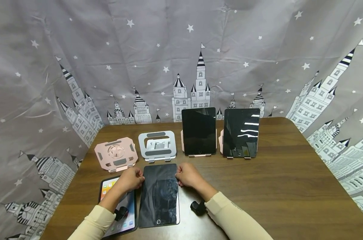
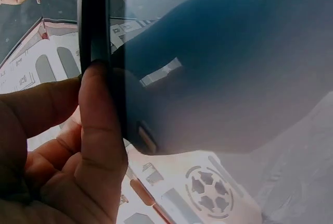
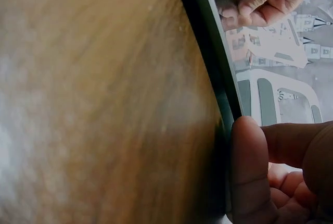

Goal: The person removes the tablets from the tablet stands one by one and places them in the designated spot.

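Black tablet (image 1: 159, 196) lies between the fingers, left hand (image 1: 130, 179) and right hand (image 1: 187, 174) each pinching a side edge. Beyond the right fingers, two propped tablets (image 1: 199, 131) already stand; past the left fingers, silver stand (image 1: 160, 153) and pink stand (image 1: 125, 146) bear none yet. Lit tablet (image 1: 130, 201) lies nearer than the left fingers.

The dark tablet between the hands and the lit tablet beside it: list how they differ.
The dark tablet has a dark screen with reflections, while the lit tablet shows app icons. The left hand and right hand grip the dark tablet's side edges; the lit tablet lies partly hidden under the left forearm. Both have rounded corners.
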Demonstrator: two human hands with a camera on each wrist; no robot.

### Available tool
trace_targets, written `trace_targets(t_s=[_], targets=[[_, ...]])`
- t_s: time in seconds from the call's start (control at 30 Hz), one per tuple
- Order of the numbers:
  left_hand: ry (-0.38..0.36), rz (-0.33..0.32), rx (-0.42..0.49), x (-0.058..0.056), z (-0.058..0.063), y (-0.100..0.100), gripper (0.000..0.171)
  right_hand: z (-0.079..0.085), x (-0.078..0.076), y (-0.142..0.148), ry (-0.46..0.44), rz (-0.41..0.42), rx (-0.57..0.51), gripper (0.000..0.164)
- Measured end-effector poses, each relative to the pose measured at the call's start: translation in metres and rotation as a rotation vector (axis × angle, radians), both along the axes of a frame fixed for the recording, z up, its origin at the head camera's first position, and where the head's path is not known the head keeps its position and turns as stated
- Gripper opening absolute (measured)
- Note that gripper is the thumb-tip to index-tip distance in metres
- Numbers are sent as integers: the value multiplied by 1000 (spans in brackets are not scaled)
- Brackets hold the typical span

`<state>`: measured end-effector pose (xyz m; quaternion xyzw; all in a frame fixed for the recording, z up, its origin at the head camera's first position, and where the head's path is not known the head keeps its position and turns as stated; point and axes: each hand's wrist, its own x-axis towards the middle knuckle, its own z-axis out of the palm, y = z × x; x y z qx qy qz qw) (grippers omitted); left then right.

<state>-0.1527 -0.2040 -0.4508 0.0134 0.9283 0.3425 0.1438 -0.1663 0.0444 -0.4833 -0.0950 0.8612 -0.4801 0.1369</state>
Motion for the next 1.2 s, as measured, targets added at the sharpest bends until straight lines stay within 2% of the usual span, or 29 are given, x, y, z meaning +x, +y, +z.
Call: trace_targets(t_s=[0.23,0.37,0.53,0.73,0.87,0.97,1.2], targets=[[48,-28,-78,-2,-1,2,22,3,0,0,13,-12,18,31],[39,-17,-99,-2,-1,4,22,3,0,1,31,-10,31,30],[34,-9,-88,-1,-1,4,21,5,1,1,47,-9,39,30],[122,-3,-46,0,0,5,16,6,4,3,76,4,40,29],[194,-12,-39,-7,4,15,14,5,1,8,92,34,-16,17],[216,-19,-4,-15,9,28,12,9,-4,16,146,41,-61,6],[269,-39,149,-36,23,67,12,36,-22,51,335,-71,-24,6]])
